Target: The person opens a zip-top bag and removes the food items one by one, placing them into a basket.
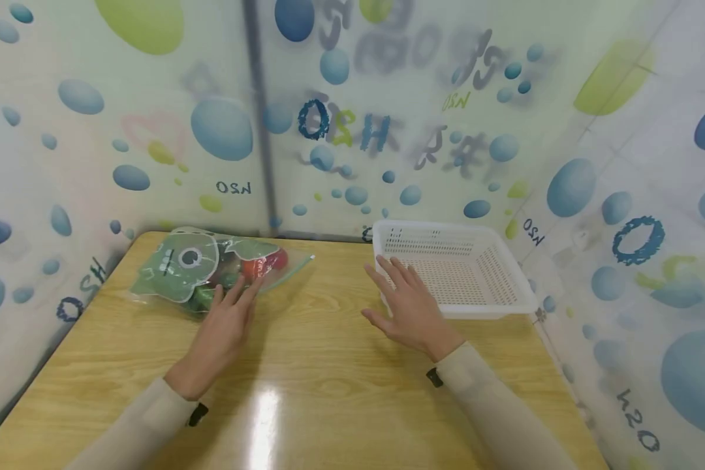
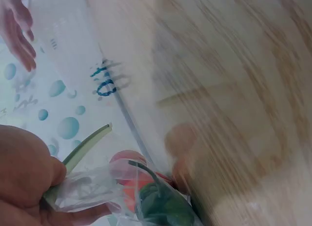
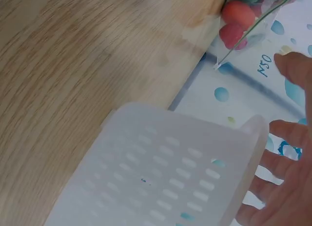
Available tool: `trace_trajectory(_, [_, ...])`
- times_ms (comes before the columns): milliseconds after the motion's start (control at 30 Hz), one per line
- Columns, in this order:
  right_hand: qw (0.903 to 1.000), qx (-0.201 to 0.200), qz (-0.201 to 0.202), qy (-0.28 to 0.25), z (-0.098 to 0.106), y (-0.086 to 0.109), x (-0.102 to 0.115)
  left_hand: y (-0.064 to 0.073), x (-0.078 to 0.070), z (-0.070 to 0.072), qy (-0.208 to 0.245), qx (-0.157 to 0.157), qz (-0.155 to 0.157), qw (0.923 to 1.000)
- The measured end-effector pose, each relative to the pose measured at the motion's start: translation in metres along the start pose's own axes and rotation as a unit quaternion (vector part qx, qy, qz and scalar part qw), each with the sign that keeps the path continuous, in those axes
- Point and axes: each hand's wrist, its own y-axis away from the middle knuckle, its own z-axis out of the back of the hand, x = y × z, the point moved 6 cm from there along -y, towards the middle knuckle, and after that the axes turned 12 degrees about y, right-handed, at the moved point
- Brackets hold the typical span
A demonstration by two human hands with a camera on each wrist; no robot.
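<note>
At the left of the table lies a clear zip bag (image 1: 296,267) with a green cartoon dinosaur print. Inside show round red and orange items (image 1: 264,262) and a green pepper-like item (image 2: 163,204). My left hand (image 1: 226,333) is at the bag's near right edge. The left wrist view shows the thumb (image 2: 56,170) and a finger pinching the plastic by the green zip strip (image 2: 87,145). My right hand (image 1: 414,310), fingers spread, is over the left rim of a white perforated plastic basket (image 1: 484,308). Whether the fingers touch the rim, I cannot tell.
Both things lie on a light wood-grain table (image 1: 323,365). A whitish curtain (image 1: 341,170) with blue and green dots and lettering stands along the back and sides. The basket is close to the table's back right edge.
</note>
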Motion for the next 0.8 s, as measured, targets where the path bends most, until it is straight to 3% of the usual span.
trace_trajectory(400, [0.9915,-0.095,0.075,0.048,0.01,-0.023,0.033,0.002,-0.025,0.001,0.08,-0.027,-0.044,0.9955])
trace_trajectory(567, [0.9914,-0.079,0.081,0.066,0.007,-0.033,0.05,0.004,-0.037,0.0,0.108,-0.02,-0.057,0.9923])
trace_trajectory(800, [0.9965,-0.019,0.038,0.072,-0.007,-0.046,0.062,0.007,-0.05,-0.008,0.15,0.002,-0.062,0.9868])
